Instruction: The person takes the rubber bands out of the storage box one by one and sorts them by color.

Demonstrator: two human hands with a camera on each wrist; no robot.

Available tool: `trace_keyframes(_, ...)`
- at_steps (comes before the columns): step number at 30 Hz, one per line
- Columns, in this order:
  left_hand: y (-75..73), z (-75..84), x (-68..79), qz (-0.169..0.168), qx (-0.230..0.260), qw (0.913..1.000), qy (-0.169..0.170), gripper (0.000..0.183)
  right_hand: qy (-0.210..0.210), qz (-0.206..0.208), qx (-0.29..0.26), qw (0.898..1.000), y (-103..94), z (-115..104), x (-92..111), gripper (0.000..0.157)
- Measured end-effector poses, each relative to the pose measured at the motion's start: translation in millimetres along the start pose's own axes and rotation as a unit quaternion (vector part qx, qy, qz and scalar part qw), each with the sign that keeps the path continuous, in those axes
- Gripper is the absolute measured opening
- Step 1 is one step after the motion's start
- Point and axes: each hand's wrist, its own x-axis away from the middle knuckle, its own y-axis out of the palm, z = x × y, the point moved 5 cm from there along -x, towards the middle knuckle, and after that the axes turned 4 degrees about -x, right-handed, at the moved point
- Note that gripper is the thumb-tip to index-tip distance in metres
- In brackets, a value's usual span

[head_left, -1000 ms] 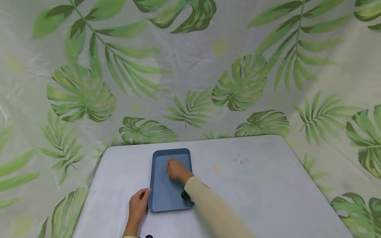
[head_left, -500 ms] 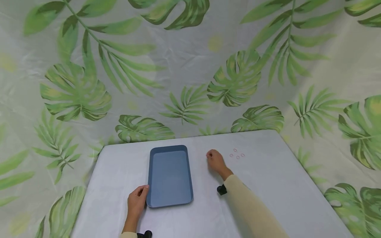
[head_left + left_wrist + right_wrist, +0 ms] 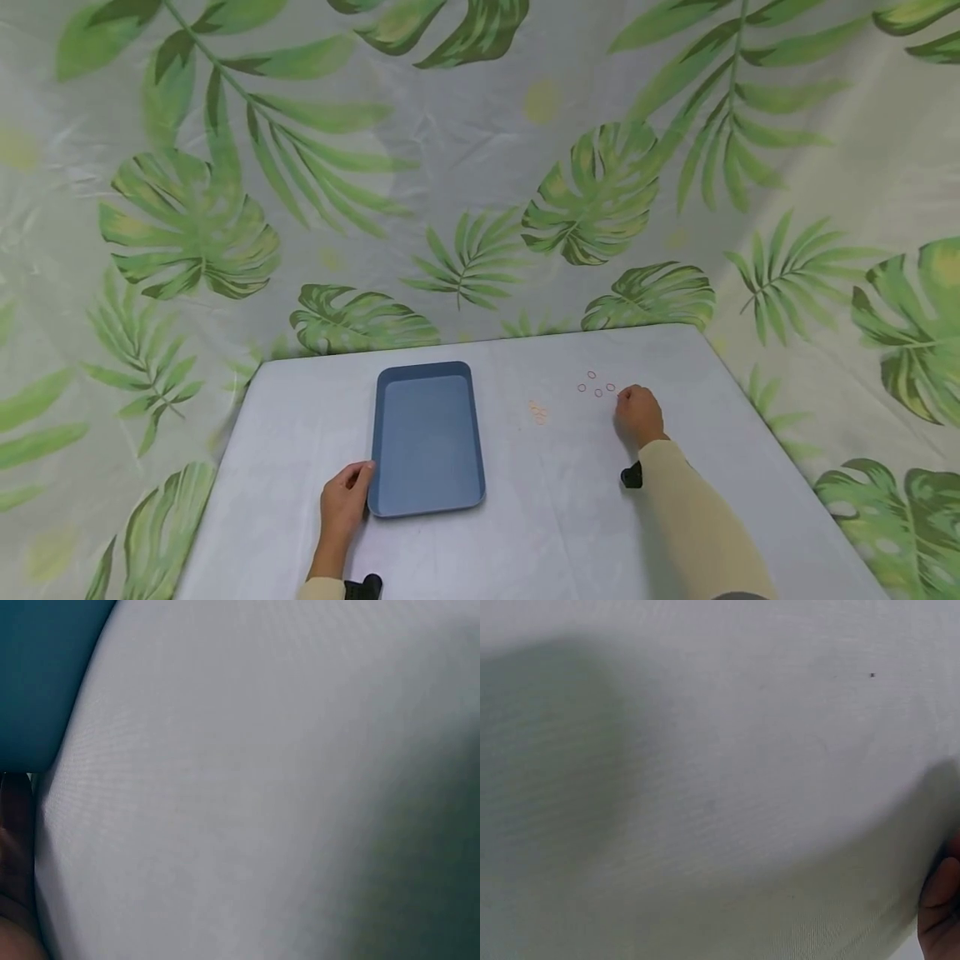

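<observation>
In the head view my left hand [image 3: 342,506] pinches the near left rim of a blue rectangular tray [image 3: 429,442]. The left wrist view shows a tray corner [image 3: 45,682] with a finger [image 3: 16,817] just by it. My right hand [image 3: 640,414] is low over the table, its fingers curled and thumb and fingertips together. A thin trace of red shows at those fingertips, seemingly a small red rubber band. Several red rubber bands [image 3: 597,392] lie apart from one another just left of this hand. Only part of the right hand [image 3: 939,907] enters the right wrist view.
Several orange rubber bands [image 3: 538,413] lie in a small cluster between the tray and the red ones. A white cloth covers the table [image 3: 525,483]. Behind it hangs a leaf-patterned curtain [image 3: 480,167].
My right hand has left the tray and moved rightward, past the orange rubber bands, to the right side of the red ones. The left hand stays at the tray's rim.
</observation>
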Motion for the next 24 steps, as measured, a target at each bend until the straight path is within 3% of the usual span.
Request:
trace_keyframes(9, 4.9, -2.8, 1.0, -0.018, 0.005, 0.9998, -0.008, 0.041, -0.006, 0.013, 0.004, 1.0, 7.2, 3.5, -2.7, 0.031)
trace_keyframes(17, 6.2, -3.0, 1.2, -0.013, 0.005, 0.9999, -0.006, 0.038, -0.016, 0.033, 0.019, 0.999, 11.2, 5.6, -3.5, 0.025)
trace_keyframes(24, 1.7, -3.6, -2.3, -0.004, 0.005, 1.0, -0.003, 0.037, -0.03, 0.037, -0.023, 0.999, 6.6, -16.0, 8.8, 0.028)
